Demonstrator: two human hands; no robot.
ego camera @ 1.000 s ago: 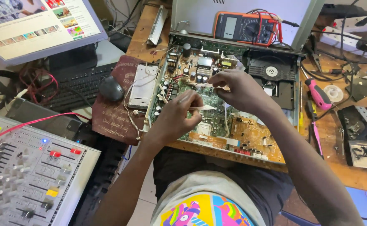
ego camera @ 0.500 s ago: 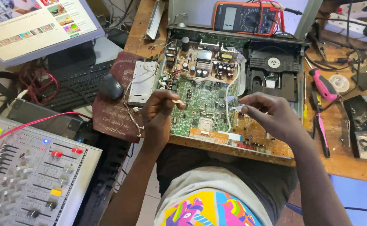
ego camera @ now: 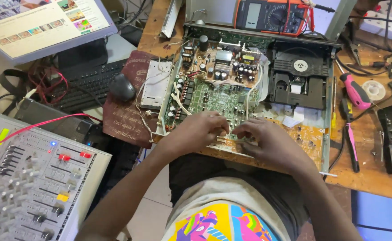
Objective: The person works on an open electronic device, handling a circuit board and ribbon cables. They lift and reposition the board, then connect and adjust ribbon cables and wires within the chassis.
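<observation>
Both hands meet at the near edge of the green circuit board (ego camera: 220, 100) inside the open player (ego camera: 249, 89) on the tabletop (ego camera: 374, 174). The left hand (ego camera: 200, 129) and right hand (ego camera: 265, 140) have curled fingers pressed together on the board; what they pinch I cannot tell.

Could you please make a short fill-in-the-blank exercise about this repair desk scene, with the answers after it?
1. Both hands, the left hand and the right hand, rest on the green ____ of the opened player.
2. The screwdriver right of the player has a ____ handle.
3. The multimeter lies at the ____ edge of the player.

Answers: circuit board; pink; far
</observation>
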